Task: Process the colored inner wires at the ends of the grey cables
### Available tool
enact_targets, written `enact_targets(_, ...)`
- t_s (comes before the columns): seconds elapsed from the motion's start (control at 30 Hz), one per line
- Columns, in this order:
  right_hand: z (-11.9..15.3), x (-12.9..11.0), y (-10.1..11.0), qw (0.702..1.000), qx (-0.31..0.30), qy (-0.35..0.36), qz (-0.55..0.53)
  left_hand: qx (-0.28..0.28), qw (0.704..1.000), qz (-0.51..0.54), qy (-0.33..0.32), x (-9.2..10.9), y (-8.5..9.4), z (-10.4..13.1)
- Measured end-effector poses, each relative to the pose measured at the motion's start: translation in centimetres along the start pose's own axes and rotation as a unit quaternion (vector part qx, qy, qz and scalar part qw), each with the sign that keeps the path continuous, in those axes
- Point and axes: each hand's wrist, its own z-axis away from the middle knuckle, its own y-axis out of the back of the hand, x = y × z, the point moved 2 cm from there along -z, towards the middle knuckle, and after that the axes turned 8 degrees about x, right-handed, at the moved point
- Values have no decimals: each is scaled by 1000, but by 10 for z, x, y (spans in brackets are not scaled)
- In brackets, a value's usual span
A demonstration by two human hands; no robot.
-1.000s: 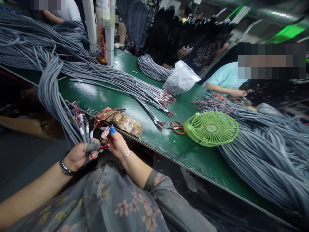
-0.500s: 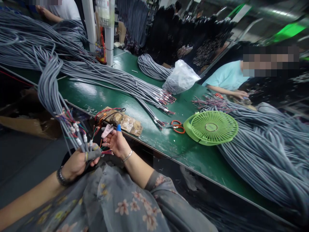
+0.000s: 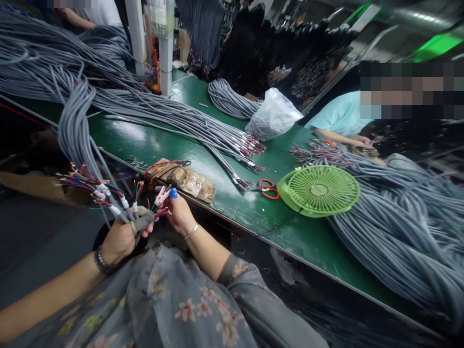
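Observation:
My left hand [image 3: 125,237], with grey covering on a finger or thumb, is closed round several grey cables [image 3: 125,215]. White bands ring these cables near their ends, and thin coloured wires [image 3: 81,179] fan out from them. Just right of it, my right hand [image 3: 178,212] pinches a pale pink clip [image 3: 163,195], its thumb tipped with a blue cover. The clip is beside the thin wires sticking out from my left hand; whether it touches them I cannot tell. Behind my hands, a taped brown block [image 3: 194,186] with red and black leads lies at the table edge.
On the green table [image 3: 228,212] lie long grey cable bundles [image 3: 174,116], orange-handled scissors [image 3: 267,188], a green fan [image 3: 319,191] and a white plastic bag [image 3: 273,113]. More cables [image 3: 398,232] cover the right side. A co-worker in light blue [image 3: 337,113] sits across.
My right thumb has come down onto the pink clip, and the clip has turned more upright. My left hand has shifted slightly right, and the loose wire ends of its cables have spread to the left.

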Motion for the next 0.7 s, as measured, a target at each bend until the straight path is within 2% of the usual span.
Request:
enact_targets(0.1, -3, -1, -6, 997, -16, -54, -57, -2, 1000, 12, 7, -4, 0, -1)
enact_targets(0.23, -7, 0, -10, 992, 1, -64, -107, -6, 1000, 6, 17, -8, -1, -1)
enact_targets(0.7, 4, -7, -6, 982, -75, -138, -106, 4, 1000, -6, 3, -3, 4, 14)
